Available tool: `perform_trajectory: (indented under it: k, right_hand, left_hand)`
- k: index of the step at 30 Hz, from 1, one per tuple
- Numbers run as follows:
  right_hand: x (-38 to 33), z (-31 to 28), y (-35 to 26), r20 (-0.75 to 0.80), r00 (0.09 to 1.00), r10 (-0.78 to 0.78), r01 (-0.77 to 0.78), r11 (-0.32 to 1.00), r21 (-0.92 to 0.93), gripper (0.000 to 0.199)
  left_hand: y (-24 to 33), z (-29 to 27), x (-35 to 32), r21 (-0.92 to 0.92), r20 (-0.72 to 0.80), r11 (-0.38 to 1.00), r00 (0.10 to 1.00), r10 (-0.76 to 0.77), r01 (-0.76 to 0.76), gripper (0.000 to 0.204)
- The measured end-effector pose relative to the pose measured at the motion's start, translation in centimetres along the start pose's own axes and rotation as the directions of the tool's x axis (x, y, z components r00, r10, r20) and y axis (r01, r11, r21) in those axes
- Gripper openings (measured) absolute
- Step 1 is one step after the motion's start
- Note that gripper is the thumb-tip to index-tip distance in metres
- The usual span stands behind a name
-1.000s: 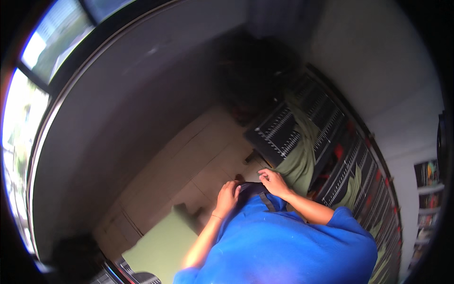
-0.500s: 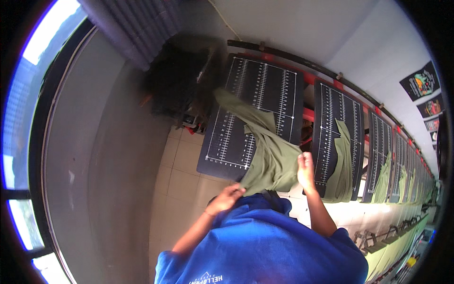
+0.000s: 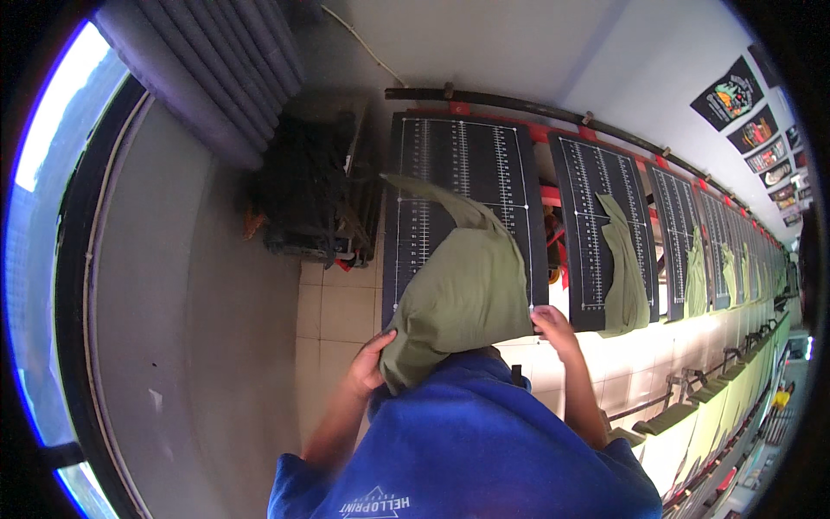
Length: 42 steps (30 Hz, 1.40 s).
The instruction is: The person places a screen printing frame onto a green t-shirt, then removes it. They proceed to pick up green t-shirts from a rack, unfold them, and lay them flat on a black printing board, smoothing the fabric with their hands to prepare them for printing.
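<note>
An olive-green garment, seemingly a T-shirt (image 3: 462, 281), is spread and puffed up over the near end of a black board (image 3: 458, 147) with white ruler markings. Its far part narrows to a strip lying across the board. My left hand (image 3: 372, 362) grips the lower left edge of the cloth, thumb on top. At the lower right corner, my right hand (image 3: 552, 329) pinches the other edge, close to the board's near corner. Between my hands the fabric hangs toward my body, and its lower rim is partly hidden against my blue shirt (image 3: 484, 432).
A second black board (image 3: 579, 233) to the right carries another green garment (image 3: 624, 268), and several more such boards run off in a row. Red frame parts and a dark rail (image 3: 519, 104) lie behind. A dark draped stack (image 3: 316, 190) stands left, beside a grey wall (image 3: 207, 329).
The cloth's near part has been spread wider and billows up. My left hand has moved left and my right hand slightly down. The view has shifted a little.
</note>
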State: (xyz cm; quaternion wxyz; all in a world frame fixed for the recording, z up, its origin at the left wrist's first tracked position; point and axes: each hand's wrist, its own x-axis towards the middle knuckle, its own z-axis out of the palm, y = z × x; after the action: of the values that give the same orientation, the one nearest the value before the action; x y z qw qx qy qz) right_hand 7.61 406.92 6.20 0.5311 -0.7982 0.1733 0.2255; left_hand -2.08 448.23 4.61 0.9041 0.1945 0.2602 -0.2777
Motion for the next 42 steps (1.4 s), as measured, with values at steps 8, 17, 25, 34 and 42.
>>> perform_trajectory:
  k: [8, 17, 25, 34, 42]
  right_hand:
    - [2.1, 4.8, 5.2, -0.214, 0.832, -0.512, 0.263, 0.704, -0.66, 0.022]
    - [-8.3, 7.9, -13.9, -0.003, 0.816, -0.577, 0.57, 0.805, 0.167, 0.017]
    - [-9.6, 15.0, -13.6, 0.07, 0.723, -0.688, 0.681, 0.725, 0.1, 0.038]
    - [-3.7, -5.2, -24.8, -0.334, 0.323, -0.885, 0.458, 0.455, -0.763, 0.028]
    - [5.4, -13.5, -37.4, -0.38, 0.12, -0.917, 0.277, 0.398, -0.874, 0.03]
  left_hand:
    - [0.0, -1.7, -1.2, -0.013, -0.048, 0.992, 0.991, -0.125, 0.125, 0.049]
    - [4.0, 14.9, -0.9, 0.799, 0.587, -0.252, 0.615, 0.527, -0.547, 0.099]
    - [8.9, 30.2, -3.6, 0.318, 0.937, -0.787, 0.303, 0.175, -0.528, 0.018]
    - [24.8, 32.7, -3.7, 0.599, 0.775, -0.787, -0.139, 0.617, -0.152, 0.018]
    - [33.0, 34.2, 0.1, 0.755, 0.507, -0.412, 0.054, 0.86, -0.51, 0.029]
